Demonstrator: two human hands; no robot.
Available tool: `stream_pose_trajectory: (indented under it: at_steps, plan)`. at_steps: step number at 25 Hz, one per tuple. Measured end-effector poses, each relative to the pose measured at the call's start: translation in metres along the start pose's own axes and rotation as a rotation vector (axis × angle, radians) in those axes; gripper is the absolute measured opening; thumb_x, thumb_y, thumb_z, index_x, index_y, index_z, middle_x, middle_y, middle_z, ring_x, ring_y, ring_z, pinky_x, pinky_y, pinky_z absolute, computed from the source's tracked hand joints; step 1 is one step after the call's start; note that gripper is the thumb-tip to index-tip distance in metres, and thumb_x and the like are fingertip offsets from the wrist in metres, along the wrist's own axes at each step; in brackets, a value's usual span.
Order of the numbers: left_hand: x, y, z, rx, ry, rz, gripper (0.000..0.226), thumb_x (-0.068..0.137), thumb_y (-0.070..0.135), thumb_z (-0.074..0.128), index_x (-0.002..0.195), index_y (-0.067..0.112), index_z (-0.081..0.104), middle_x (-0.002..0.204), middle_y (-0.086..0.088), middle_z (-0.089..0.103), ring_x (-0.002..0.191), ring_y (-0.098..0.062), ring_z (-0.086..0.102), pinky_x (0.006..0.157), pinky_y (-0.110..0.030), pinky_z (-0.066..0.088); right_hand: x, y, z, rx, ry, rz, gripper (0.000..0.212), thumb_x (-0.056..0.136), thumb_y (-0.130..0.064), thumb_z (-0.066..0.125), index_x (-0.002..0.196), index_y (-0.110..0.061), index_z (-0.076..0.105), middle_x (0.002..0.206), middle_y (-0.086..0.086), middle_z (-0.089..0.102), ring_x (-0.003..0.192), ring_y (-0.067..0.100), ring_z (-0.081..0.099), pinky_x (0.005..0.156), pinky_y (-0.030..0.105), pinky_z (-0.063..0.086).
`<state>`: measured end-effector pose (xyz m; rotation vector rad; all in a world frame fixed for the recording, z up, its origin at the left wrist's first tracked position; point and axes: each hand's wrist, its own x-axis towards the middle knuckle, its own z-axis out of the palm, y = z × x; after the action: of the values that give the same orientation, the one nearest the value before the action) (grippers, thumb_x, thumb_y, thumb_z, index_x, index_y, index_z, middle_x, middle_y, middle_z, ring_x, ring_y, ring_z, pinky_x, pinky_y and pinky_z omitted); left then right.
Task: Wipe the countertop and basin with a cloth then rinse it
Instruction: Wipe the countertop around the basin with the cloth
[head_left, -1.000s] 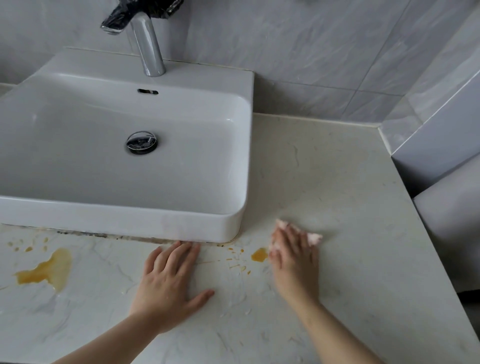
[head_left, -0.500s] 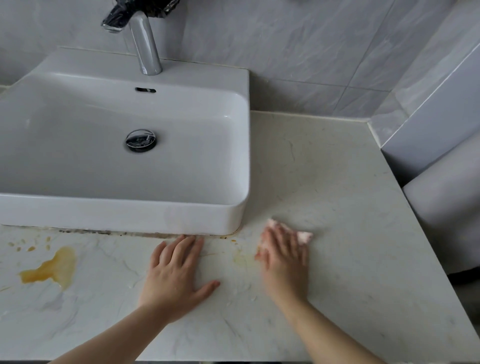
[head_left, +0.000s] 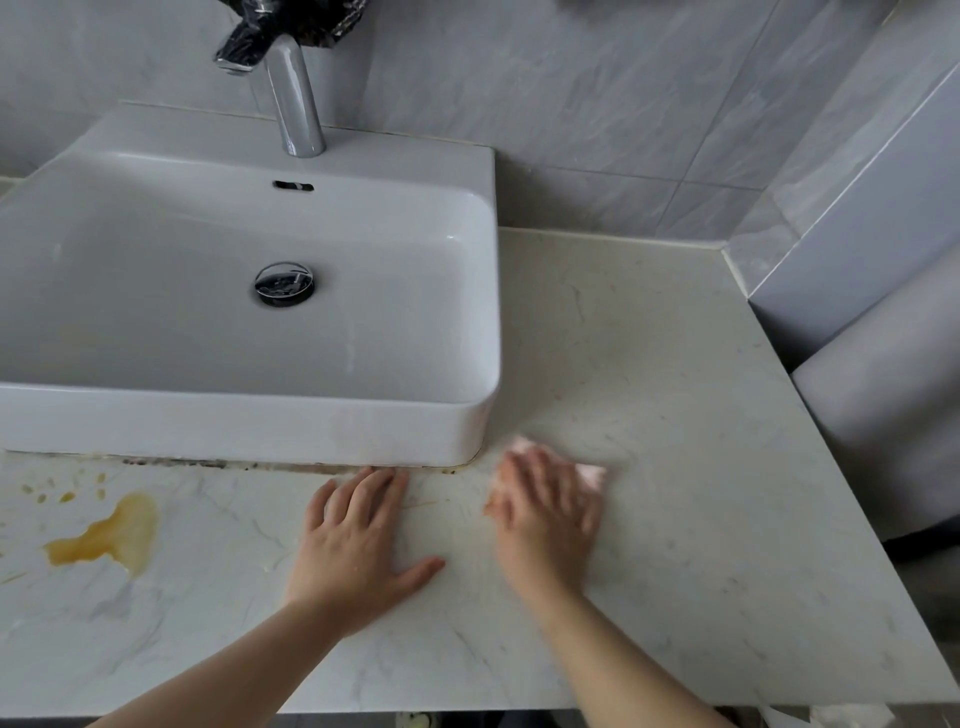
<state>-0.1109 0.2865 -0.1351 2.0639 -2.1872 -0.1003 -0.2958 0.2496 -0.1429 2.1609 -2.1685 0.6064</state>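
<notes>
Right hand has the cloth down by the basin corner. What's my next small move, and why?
Probably slide the pale pink cloth under the right hand a little leftward: faint orange streaks show on the pale marble countertop between it and the flat left hand, and the amber puddle beyond is unwiped.

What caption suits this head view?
Right hand presses a pink cloth on the countertop; left hand rests flat before the basin.

Bare countertop (head_left: 649, 389) stretch right of basin (head_left: 260, 431), basin front wall narrowing the near strip, tiled wall (head_left: 857, 234) bounding right side
</notes>
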Motion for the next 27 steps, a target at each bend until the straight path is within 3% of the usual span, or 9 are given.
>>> stream_pose_trajectory:
  at_steps: [3,5,10,11,14,16,19,22,27]
  plan:
    - [0.0,0.0,-0.002,-0.006,-0.009,0.0,0.089,0.076,0.077,0.03,0.126,0.008,0.056,0.121,-0.009,0.058,0.116,-0.024,0.041,0.101,-0.043,0.026,-0.014,-0.015,0.001,0.027,-0.088,-0.382,0.042,0.087,-0.039,0.04,0.121,-0.027,0.061,0.13,-0.008,0.059,0.121,0.023,0.052,0.102,0.048,0.027]
    - [-0.001,0.0,-0.004,-0.002,-0.026,0.002,0.089,0.071,0.076,0.037,0.126,0.009,0.056,0.121,-0.009,0.058,0.117,-0.024,0.04,0.101,-0.043,0.025,-0.004,0.032,-0.006,-0.05,-0.104,-0.475,0.043,0.098,-0.044,0.024,0.126,-0.032,0.054,0.131,-0.008,0.058,0.122,0.02,0.05,0.101,0.043,0.029]
    - [0.0,0.001,-0.003,0.015,-0.057,0.006,0.088,0.07,0.074,0.039,0.129,0.009,0.054,0.123,-0.009,0.058,0.12,-0.025,0.039,0.102,-0.045,0.024,0.007,0.086,-0.02,-0.117,-0.024,0.08,0.049,0.084,-0.043,0.034,0.122,-0.027,0.062,0.131,0.003,0.059,0.122,0.027,0.051,0.101,0.053,0.033]
    - [0.0,0.002,-0.003,0.019,-0.064,0.003,0.088,0.071,0.073,0.038,0.128,0.009,0.054,0.123,-0.009,0.058,0.12,-0.025,0.039,0.102,-0.045,0.024,-0.002,0.063,-0.016,-0.093,-0.021,0.045,0.048,0.083,-0.04,0.036,0.12,-0.026,0.063,0.131,0.001,0.059,0.122,0.025,0.048,0.101,0.053,0.033]
    - [-0.002,0.004,-0.004,0.007,-0.096,-0.028,0.087,0.082,0.073,0.023,0.129,0.006,0.054,0.124,-0.012,0.058,0.121,-0.026,0.038,0.104,-0.045,0.023,-0.034,0.009,-0.007,-0.035,-0.08,-0.425,0.043,0.09,-0.038,0.036,0.128,-0.029,0.053,0.135,-0.007,0.055,0.125,0.022,0.041,0.102,0.049,0.028]
    - [-0.004,0.008,-0.006,-0.003,-0.125,-0.068,0.09,0.085,0.071,0.013,0.129,0.004,0.053,0.127,-0.013,0.057,0.124,-0.026,0.037,0.106,-0.045,0.019,-0.022,0.039,-0.013,-0.085,-0.114,-0.545,0.042,0.099,-0.041,0.021,0.131,-0.031,0.046,0.134,-0.008,0.055,0.125,0.021,0.043,0.101,0.044,0.028]
    - [-0.009,0.021,-0.005,-0.024,-0.147,-0.137,0.078,0.088,0.062,0.02,0.127,0.004,0.056,0.13,-0.013,0.056,0.126,-0.028,0.042,0.104,-0.047,0.02,0.004,0.127,-0.031,-0.186,-0.143,-0.143,0.056,0.098,-0.047,0.01,0.131,-0.027,0.051,0.139,0.0,0.05,0.127,0.026,0.048,0.103,0.047,0.034]
    - [-0.012,0.037,0.002,-0.062,-0.133,-0.216,0.068,0.082,0.052,0.032,0.127,0.007,0.056,0.133,-0.012,0.054,0.126,-0.032,0.046,0.104,-0.047,0.017,-0.004,0.123,-0.038,-0.172,-0.093,0.128,0.058,0.086,-0.044,0.025,0.131,-0.022,0.055,0.14,0.005,0.051,0.129,0.027,0.045,0.105,0.051,0.032]
    - [-0.015,0.065,0.001,-0.057,-0.078,-0.385,0.074,0.082,0.052,0.007,0.149,0.024,0.014,0.157,-0.001,0.009,0.145,-0.02,-0.002,0.113,-0.042,-0.007,-0.037,0.066,-0.031,-0.016,-0.195,-0.538,0.045,0.089,-0.04,0.037,0.132,-0.031,0.046,0.136,-0.008,0.054,0.126,0.023,0.048,0.102,0.046,0.026]
